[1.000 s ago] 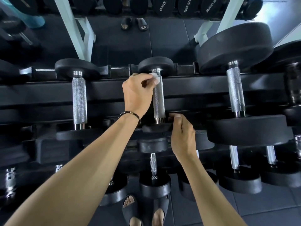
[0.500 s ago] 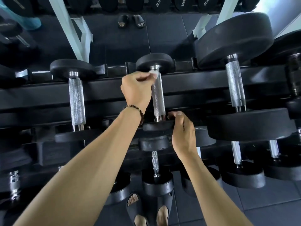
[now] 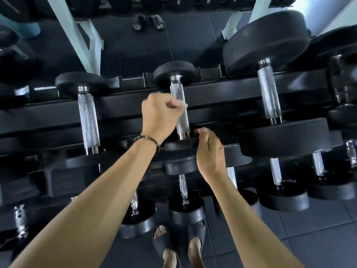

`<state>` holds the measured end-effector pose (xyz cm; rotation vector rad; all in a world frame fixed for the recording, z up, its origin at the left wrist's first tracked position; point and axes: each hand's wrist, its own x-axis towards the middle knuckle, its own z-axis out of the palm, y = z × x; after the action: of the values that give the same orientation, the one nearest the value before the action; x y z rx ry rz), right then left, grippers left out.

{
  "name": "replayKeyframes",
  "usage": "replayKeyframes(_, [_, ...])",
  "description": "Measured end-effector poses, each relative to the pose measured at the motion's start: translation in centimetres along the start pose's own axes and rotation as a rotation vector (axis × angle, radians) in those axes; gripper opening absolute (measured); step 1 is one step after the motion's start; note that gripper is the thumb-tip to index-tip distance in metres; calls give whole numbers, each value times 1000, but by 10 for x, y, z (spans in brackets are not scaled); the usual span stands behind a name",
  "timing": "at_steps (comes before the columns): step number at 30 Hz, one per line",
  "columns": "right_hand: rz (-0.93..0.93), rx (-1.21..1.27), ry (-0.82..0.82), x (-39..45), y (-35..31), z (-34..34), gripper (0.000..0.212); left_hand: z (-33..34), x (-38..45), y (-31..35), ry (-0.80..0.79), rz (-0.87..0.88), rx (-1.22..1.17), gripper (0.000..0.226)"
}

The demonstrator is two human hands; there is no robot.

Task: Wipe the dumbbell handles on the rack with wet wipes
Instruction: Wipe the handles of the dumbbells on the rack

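A small black dumbbell lies on the top tier of the rack (image 3: 222, 93), its knurled silver handle (image 3: 178, 93) pointing away from me. My left hand (image 3: 159, 115) wraps a white wet wipe (image 3: 184, 104) around the middle of that handle, fingers curled round wipe and bar. My right hand (image 3: 209, 151) grips the rim of the dumbbell's near black head (image 3: 179, 146) with thumb on top. Two more handles on the same tier show: one at the left (image 3: 88, 120), one on the big dumbbell at the right (image 3: 269, 93).
Lower tiers hold several more black dumbbells (image 3: 185, 209) in front of my sandalled feet (image 3: 179, 246). A white frame post (image 3: 77, 41) and another rack stand behind. Grey floor tiles (image 3: 309, 229) lie to the lower right.
My left hand with the wipe has slid down the handle toward me, from its far end to about the middle. My right hand stays on the near head.
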<state>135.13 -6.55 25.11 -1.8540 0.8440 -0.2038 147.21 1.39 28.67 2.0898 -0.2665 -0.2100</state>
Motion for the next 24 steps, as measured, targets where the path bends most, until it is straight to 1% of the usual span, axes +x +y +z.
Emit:
replayKeyframes(2, [-12,-22,-12,0,-2,-3,38,-4,-4,1,-32,42,25,8])
replayKeyframes(6, [12,-26,-43,1,-2,-5,35,-3,24,12,114,28,-77,6])
replayKeyframes(7, [17,-20,-35,1,-1,-5,35,-3,25,13,100,37,-68,6])
replayKeyframes(8, [19,-16,-25,1,-1,-4,36,-5,21,11,46,50,-38,5])
replayKeyframes(11, [16,-35,-8,0,-2,-2,38,-16,-6,-1,-204,64,125,8])
replayKeyframes(13, [22,-37,1,-1,-4,-2,39,-19,-20,-9,-283,91,220,6])
replayKeyframes(15, [24,-30,8,-1,-5,-2,39,-16,-23,-9,-243,131,205,8])
replayKeyframes(18, [16,-30,29,-1,-5,1,41,-8,-11,-4,-92,144,101,15])
replayKeyframes(19, [17,-28,36,-2,-5,1,43,-7,-7,-2,-79,137,81,14])
replayKeyframes(20, [19,-27,43,-2,-5,2,45,-6,-6,-1,-106,138,89,12])
replayKeyframes(21, [20,-28,45,-2,-5,2,45,-8,-6,-1,-167,154,132,11])
replayKeyframes(24, [23,-29,37,-3,-5,2,42,-16,-15,-4,-403,196,323,9])
